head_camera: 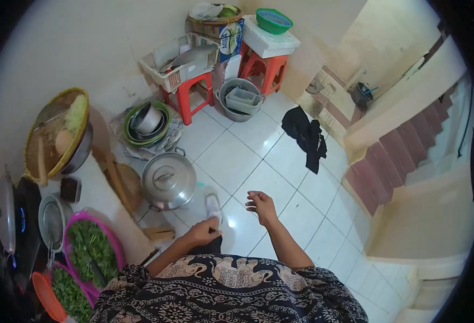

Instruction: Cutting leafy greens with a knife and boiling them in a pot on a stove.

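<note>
My left hand [205, 233] hangs in front of my body, back towards me and fingers loosely curled. Its palm is hidden, and my foot in a light slipper [212, 204] shows just beyond it. Raised over the floor tiles, my right hand [262, 206] has bent, slightly spread fingers and nothing in it. A large lidded aluminium pot [168, 181] stands on the floor ahead of my left hand, apart from it. At my left, a pink basin [118, 238] of chopped green leaves sits on the counter [110, 202].
Left: a gas stove with a blue flame [22, 220] beneath a covered pan [6, 214], and a woven tray [84, 133]. Ahead: stacked bowls [162, 131], red stools [184, 103], a basin of containers [237, 115]. A black cloth [307, 133] lies before the stairs [398, 153] at right.
</note>
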Demonstrator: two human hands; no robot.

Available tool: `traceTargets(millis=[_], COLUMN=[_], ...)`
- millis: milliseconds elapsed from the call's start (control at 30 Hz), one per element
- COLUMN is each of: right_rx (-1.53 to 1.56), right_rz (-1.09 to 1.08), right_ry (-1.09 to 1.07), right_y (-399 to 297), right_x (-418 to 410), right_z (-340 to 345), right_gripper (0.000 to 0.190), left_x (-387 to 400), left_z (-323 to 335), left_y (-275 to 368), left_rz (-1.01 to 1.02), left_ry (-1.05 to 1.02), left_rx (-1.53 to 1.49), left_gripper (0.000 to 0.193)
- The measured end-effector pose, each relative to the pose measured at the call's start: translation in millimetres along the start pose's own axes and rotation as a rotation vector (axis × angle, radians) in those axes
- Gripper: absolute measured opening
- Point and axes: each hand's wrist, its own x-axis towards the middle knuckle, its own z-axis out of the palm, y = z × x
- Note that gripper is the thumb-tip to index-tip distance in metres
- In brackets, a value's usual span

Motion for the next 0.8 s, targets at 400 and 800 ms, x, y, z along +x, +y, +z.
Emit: traceTargets(millis=[400,800], right_rx=[-0.293,-1.193], right_rz=[0.093,-0.239], right_ry=[-0.057,0.006], right_y=[-124.4,-62.2], right_x=[405.3,794.1], right_z=[-61.7,-81.6], right_gripper=[0.025,0.071], left_x=[288.8,469.4], left_z=[-18.7,-24.7], left_y=[-48.8,-15.3], left_rz=[-0.378,-0.518], left_ry=[0.273,0.523], left_rx=[0.303,0.127], left_gripper=[0.069,0.072])
